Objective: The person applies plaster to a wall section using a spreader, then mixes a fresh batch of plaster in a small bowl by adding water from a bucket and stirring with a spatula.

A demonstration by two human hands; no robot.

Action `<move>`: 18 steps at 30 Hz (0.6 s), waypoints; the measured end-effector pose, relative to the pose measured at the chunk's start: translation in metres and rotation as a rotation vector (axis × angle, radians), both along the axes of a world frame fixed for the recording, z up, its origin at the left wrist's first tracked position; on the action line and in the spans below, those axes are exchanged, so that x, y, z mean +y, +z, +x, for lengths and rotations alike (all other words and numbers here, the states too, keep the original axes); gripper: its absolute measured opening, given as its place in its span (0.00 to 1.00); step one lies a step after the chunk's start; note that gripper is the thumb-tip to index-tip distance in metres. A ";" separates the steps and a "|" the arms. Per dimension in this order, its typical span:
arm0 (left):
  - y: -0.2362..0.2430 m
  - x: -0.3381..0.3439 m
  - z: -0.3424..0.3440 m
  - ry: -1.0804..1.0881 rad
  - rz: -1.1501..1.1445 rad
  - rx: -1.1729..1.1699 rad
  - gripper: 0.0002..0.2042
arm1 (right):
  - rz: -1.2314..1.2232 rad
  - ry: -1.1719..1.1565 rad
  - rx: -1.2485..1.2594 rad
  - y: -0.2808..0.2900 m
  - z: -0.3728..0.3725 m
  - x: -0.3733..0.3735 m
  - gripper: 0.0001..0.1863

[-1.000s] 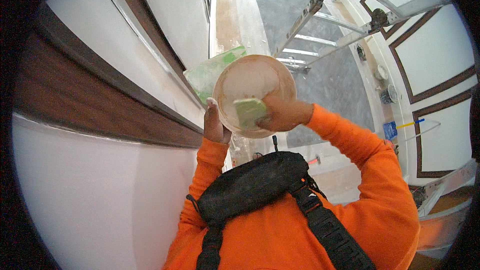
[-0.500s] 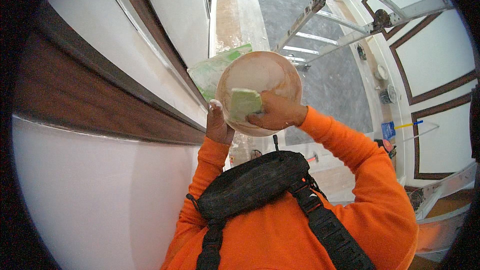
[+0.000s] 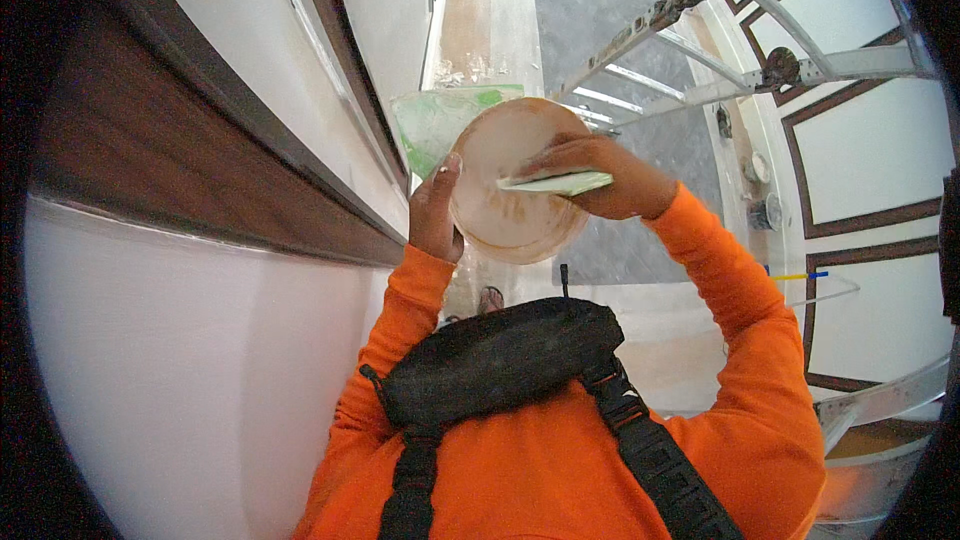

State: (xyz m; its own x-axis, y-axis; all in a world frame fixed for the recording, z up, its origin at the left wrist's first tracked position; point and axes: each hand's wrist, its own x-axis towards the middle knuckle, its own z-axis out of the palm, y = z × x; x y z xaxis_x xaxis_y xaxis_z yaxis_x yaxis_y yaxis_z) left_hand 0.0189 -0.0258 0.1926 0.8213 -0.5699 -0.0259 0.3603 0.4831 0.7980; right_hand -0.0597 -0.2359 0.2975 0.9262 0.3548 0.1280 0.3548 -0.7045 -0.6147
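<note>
The bowl (image 3: pixel 490 165) sits near the middle of the view, tipped so that its pale, smeared inside shows. The left hand (image 3: pixel 436 212) grasps it at about 8 o'clock, thumb over the rim. The right hand (image 3: pixel 615 176) reaches in from 3 o'clock, fingers closed around the scraper (image 3: pixel 562 183).

Half a second ago the scraper lay broad face up toward 8 o'clock in the bowl, close to the left thumb. Now it has swung over toward 3 o'clock and is turned nearly edge-on, a thin green strip whose outer end reaches past the rim. The right wrist has lifted and moved outward with it. Brown streaks now show toward 6 o'clock inside the bowl.

The green-and-white sheet (image 3: pixel 430 130) stays behind the bowl at 10 o'clock; whether the left hand also holds it, I cannot tell. The ladder (image 3: pixel 620 50) stands at 1 o'clock. A shoe (image 3: pixel 490 300) below the bowl shows more plainly than before, while the arm now covers most of the blue tool at 4 o'clock, leaving its yellow handle (image 3: pixel 795 277).
</note>
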 end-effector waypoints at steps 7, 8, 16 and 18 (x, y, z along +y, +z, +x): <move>0.004 -0.005 0.003 -0.061 0.028 0.182 0.22 | -0.459 0.352 0.141 -0.053 -0.001 0.028 0.18; -0.001 -0.005 0.001 -0.058 0.036 0.164 0.22 | -0.569 0.380 0.209 -0.059 -0.007 0.025 0.18; -0.051 0.003 0.010 -0.114 0.411 -0.074 0.18 | 0.504 -0.392 0.482 -0.011 -0.008 -0.010 0.15; -0.069 -0.008 0.002 -0.135 0.375 -0.087 0.16 | 0.835 -0.480 0.386 -0.035 -0.011 -0.011 0.18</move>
